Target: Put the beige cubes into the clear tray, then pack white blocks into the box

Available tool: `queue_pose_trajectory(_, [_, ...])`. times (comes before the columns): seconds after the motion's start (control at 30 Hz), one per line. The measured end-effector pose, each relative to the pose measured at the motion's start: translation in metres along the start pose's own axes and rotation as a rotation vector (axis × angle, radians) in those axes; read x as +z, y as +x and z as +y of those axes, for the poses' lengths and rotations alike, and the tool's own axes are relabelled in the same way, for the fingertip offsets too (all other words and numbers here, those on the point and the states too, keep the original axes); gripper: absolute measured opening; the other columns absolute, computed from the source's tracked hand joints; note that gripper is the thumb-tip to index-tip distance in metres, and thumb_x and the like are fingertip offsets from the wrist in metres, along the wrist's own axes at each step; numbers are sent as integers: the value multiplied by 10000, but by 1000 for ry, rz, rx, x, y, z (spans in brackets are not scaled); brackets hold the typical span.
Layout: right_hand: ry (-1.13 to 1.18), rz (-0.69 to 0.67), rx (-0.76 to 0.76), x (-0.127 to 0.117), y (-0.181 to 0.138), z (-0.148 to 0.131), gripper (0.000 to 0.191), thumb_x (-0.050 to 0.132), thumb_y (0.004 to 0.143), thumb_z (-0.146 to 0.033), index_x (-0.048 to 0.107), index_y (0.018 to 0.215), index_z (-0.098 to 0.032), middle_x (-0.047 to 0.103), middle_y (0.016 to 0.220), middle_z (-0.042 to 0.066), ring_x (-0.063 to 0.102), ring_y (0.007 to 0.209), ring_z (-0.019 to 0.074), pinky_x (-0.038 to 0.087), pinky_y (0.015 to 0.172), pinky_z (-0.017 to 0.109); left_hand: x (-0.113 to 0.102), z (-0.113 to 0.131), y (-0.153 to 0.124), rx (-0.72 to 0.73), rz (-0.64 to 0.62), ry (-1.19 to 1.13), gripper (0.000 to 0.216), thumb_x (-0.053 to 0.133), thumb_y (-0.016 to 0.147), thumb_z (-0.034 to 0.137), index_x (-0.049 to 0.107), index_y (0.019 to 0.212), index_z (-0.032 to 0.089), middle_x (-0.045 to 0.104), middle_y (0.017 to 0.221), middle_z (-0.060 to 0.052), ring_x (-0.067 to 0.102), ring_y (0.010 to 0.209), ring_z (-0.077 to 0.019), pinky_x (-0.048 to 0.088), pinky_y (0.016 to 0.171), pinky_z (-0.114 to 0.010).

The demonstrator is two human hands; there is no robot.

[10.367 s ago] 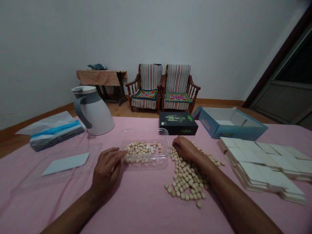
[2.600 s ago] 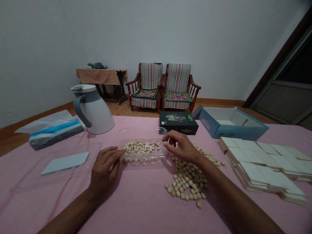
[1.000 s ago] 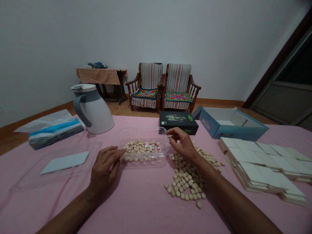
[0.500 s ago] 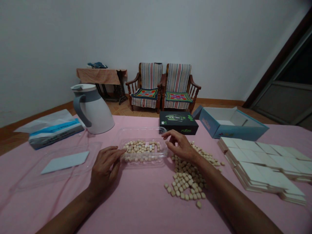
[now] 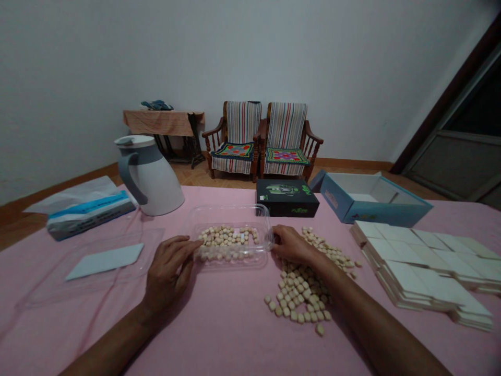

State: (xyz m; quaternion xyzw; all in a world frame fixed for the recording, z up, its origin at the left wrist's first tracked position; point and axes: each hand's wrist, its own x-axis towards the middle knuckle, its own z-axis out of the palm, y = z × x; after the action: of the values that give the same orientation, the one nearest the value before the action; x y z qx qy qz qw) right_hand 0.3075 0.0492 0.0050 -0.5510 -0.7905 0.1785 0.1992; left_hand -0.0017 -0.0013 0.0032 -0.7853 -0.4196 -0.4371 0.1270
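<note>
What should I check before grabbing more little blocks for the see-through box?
1. The left hand touches the clear tray at its left end: ok.
2. Room left above the blocks inside: ok.
3. The right hand rests on the loose pile beside the tray: ok.
4. A block pinched in the right hand: cannot tell.
5. All loose blocks gathered: not ok, one stray block lies apart, nearer the person.

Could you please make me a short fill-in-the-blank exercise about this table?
The right hand rests on loose pieces on the ____ cloth. The left hand touches the clear tray; the jug stands to its ____. The open box is ____ outside. Missing: pink; left; blue.
</note>
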Motion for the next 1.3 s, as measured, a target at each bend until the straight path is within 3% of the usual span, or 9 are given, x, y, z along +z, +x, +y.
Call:
queue_pose_trajectory(0.23, [-128,-33,-11,4,-3,-2,111,537,696,-112,616,742,-173,571,764,34,494,699,151,327,628,253,0,-1,-1,-26,-4,-8,279,533,825,96,669,1042,205,702,963,-68,592,994,-223,485,875,-383])
queue_pose_trajectory(0.3, [-115,54,8,0,-2,1,127,526,705,-105,615,766,-172,567,774,35,501,704,150,338,633,255,0,-1,0,-21,7,-8,278,539,820,100,672,1039,210,705,948,-63,598,983,-222,487,869,-375])
queue_pose_trajectory(0.43, [56,367,-8,-17,1,-1,140,516,725,-98,605,805,-170,557,791,21,512,680,126,384,652,250,0,0,0,-4,12,-12,273,538,817,92,674,1025,205,708,930,-63,597,973,-220,489,862,-369])
queue_pose_trajectory(0.5, [187,413,-72,-25,1,-8,131,529,739,-118,612,823,-175,561,786,10,500,644,110,394,623,238,0,0,0,-12,1,-4,275,533,818,85,672,1026,201,707,943,-66,591,985,-222,485,873,-376])
queue_pose_trajectory(0.63, [377,300,-201,-33,-4,-26,136,549,765,-152,632,867,-184,572,801,-2,476,596,83,384,558,209,2,-2,-2,-33,-6,1,286,528,819,89,674,1038,202,707,963,-68,591,1001,-224,486,878,-381])
queue_pose_trajectory(0.77, [388,204,-250,-31,-8,-34,133,559,778,-151,648,873,-178,554,751,-15,460,558,68,380,542,200,1,-2,-2,-43,-6,-7,274,531,819,106,685,1019,213,713,944,-61,600,988,-223,495,873,-394])
queue_pose_trajectory(1.3, [397,162,-251,-32,-8,-35,139,546,782,-160,644,879,-172,552,771,-11,463,568,67,387,552,203,1,-3,-1,-23,-2,-26,282,533,825,90,672,1039,210,708,952,-65,591,996,-225,482,875,-384])
